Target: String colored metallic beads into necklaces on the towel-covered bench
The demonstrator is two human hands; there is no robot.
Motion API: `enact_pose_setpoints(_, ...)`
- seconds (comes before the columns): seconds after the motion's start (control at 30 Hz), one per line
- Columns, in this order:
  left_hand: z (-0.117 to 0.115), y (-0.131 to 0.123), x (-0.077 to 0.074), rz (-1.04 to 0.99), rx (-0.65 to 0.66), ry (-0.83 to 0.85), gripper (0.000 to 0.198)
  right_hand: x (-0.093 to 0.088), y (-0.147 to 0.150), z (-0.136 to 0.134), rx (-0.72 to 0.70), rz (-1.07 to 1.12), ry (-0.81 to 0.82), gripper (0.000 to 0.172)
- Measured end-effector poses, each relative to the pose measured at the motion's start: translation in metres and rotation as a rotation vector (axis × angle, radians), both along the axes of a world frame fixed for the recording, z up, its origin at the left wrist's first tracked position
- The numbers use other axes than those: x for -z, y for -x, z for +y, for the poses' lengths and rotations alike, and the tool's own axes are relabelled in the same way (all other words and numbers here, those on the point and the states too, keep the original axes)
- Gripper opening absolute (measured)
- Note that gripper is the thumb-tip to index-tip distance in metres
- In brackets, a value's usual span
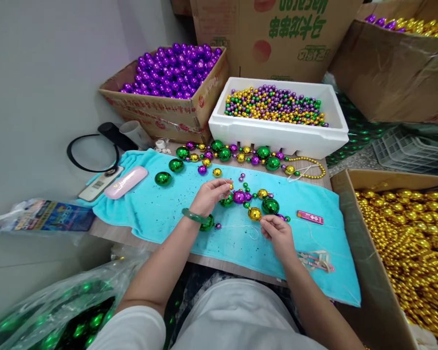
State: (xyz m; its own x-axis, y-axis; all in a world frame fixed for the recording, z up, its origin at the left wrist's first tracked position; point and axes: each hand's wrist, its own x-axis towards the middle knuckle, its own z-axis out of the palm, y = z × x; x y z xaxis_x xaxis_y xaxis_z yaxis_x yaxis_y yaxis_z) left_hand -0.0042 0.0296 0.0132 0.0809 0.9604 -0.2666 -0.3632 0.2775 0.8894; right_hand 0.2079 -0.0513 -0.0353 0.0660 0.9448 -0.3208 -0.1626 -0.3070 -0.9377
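My left hand point(210, 195), with a green bangle point(194, 217) on the wrist, pinches a small gold bead point(231, 186) over the turquoise towel point(160, 209). My right hand point(276, 232) is closed in a pinch on a thin white string point(245, 226) beside a gold ball point(254, 214). Between the hands lies a partly strung run of balls: purple point(239, 197), gold, green point(270, 206). Loose green balls point(163, 178) lie on the towel to the left. A finished strand point(241, 154) of green, gold and purple balls lies along the towel's far edge.
A white foam box point(277, 131) of small mixed beads stands behind. A cardboard box of purple balls point(175, 73) is at back left, a box of gold beads point(405, 243) at right, a bag of green balls point(76, 325) at lower left. A pink case point(126, 182), phone and pink lighter point(310, 217) lie nearby.
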Motion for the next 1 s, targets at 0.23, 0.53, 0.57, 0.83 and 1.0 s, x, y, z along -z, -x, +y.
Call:
enact_pose_setpoints(0.23,-0.009,-0.003,0.004,0.121,-0.005,-0.027,0.037,0.004,0.008,0.005,-0.026,0.036,0.067,0.034)
enact_pose_setpoints(0.53,-0.013,-0.001,-0.010,0.293,-0.015,-0.193,0.023,0.010,0.005,0.003,-0.248,-0.094,0.042,0.028)
enact_pose_setpoints(0.57,-0.013,-0.002,-0.016,0.330,-0.014,-0.238,0.021,0.009,0.004,0.003,-0.264,-0.183,0.005,0.025)
enact_pose_setpoints(0.83,-0.020,-0.022,-0.072,0.468,0.021,-0.488,0.015,-0.036,0.008,0.019,-0.165,-0.331,-0.384,0.023)
enact_pose_setpoints(1.0,-0.018,-0.029,-0.089,0.402,-0.061,-0.606,0.017,-0.045,0.023,0.028,-0.301,-0.151,-0.334,0.020)
